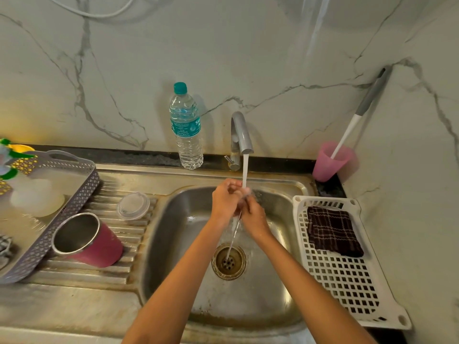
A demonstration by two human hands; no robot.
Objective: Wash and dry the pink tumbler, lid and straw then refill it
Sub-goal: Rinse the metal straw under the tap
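Note:
Both my hands meet over the steel sink (173, 244) under the running tap (240, 135). My left hand (224, 201) and my right hand (254, 216) grip a thin clear straw (233, 238) that slants down toward the drain, with water running along it. The pink tumbler (87, 240) lies tilted on the ribbed drainboard at left, its steel inside facing me. The clear lid (133, 206) rests flat on the drainboard just right of the tumbler's far side.
A water bottle (186, 127) stands behind the sink. A grey basket (49, 214) sits at left with pale dishes. A white perforated tray (347, 276) at right holds a dark checked cloth (331, 230). A pink cup (331, 161) with a brush stands in the corner.

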